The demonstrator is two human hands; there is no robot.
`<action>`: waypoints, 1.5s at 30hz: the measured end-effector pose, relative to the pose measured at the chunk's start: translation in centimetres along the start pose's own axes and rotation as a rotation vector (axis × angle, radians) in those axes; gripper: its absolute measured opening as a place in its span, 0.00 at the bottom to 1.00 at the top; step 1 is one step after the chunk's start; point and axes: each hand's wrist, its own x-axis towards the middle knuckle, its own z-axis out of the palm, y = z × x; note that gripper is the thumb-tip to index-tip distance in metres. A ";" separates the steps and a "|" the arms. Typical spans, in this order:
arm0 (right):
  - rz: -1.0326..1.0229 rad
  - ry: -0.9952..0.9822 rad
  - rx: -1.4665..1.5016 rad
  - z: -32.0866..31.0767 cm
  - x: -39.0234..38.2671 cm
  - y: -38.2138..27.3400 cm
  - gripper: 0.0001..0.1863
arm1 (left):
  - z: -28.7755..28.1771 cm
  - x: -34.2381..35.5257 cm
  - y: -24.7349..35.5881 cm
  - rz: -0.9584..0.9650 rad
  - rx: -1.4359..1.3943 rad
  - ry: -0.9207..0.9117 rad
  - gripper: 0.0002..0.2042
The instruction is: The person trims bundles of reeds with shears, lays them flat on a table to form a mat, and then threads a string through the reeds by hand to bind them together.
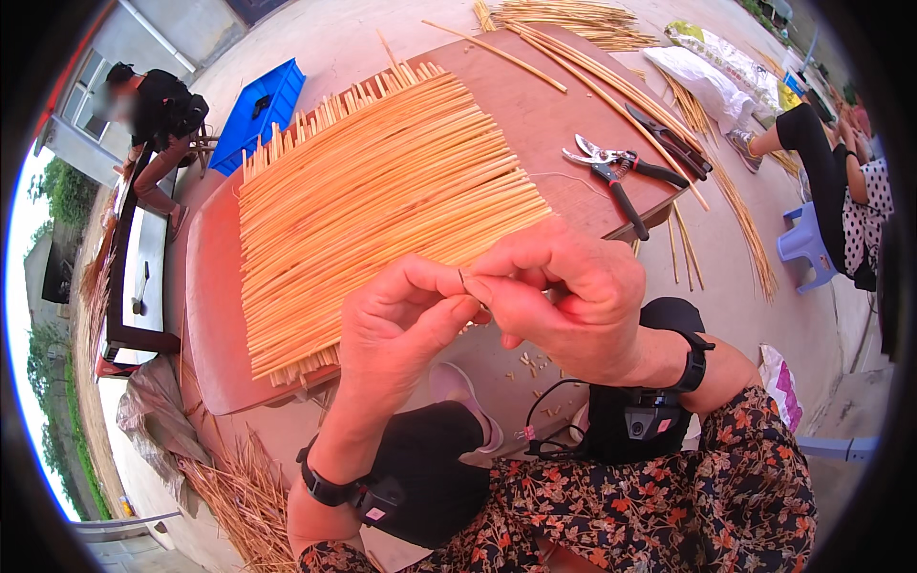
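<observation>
My left hand (387, 320) and my right hand (573, 301) meet above the near edge of a mat of straw-coloured stalks (373, 201). Both are closed, thumb and forefinger pinched tip to tip. A tiny dark sliver shows between the fingertips, too small to name. The stalks lie side by side in a thick, even layer on a reddish-brown table (215, 315), their far-left ends uneven. To the right of the mat rest pruning shears (616, 167) with black handles, blades spread. A thin pale thread (573, 178) curves beside them.
A dark-handled cutting tool (669, 141) and long loose stalks (611, 91) lie at the table's right edge. Beyond the table are a blue crate (258, 115), white sacks (702, 81) and stalk bundles (573, 21). One person works at far left, another sits at right near a stool (808, 246).
</observation>
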 end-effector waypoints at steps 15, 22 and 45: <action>0.366 0.007 0.213 0.0 0.2 -1.1 0.01 | 0.0 0.0 0.1 0.002 0.021 0.006 0.05; 0.480 -0.034 0.257 -0.2 0.4 -1.3 0.03 | 0.0 -0.2 -0.1 -0.009 0.018 0.017 0.05; 0.624 -0.093 0.372 -0.3 0.7 -1.3 0.04 | -0.4 -0.3 -0.3 0.002 0.009 0.002 0.05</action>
